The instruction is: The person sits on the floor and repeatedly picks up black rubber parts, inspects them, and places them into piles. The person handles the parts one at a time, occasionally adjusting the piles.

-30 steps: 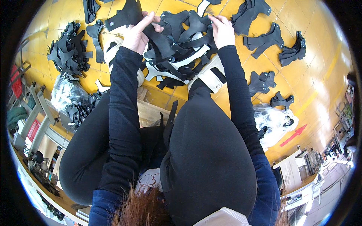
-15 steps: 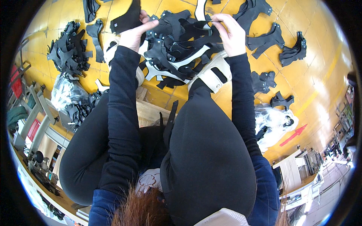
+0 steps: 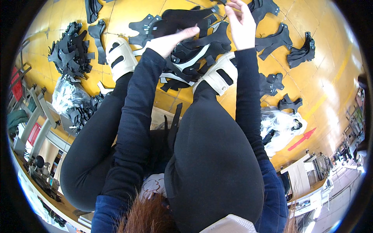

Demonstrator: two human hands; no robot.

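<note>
A heap of dark, shoe-part-like cut pieces (image 3: 213, 39), some with pale undersides, lies on the yellow floor between my feet. My left hand (image 3: 167, 42) is over the heap's left side, thumb stretched to the right. It holds a broad black cut piece (image 3: 175, 17); the fingers beneath are hidden. My right hand (image 3: 243, 25) is above the heap's far right, thumb and forefinger tips close together by a small dark edge at the top of the picture. Whether that edge is in the pinch is unclear.
My pale strapped shoes (image 3: 120, 62) flank the heap. A piled stack of dark pieces (image 3: 70, 52) lies to the left, with smaller bundles (image 3: 276, 39) on the right. Clear plastic bags (image 3: 285, 128) sit at both sides. A wooden board edge (image 3: 163, 116) shows below the heap.
My left hand has moved right, bringing the black piece from the left over the heap. My right hand has risen slightly toward the top edge. My left foot is more visible.
</note>
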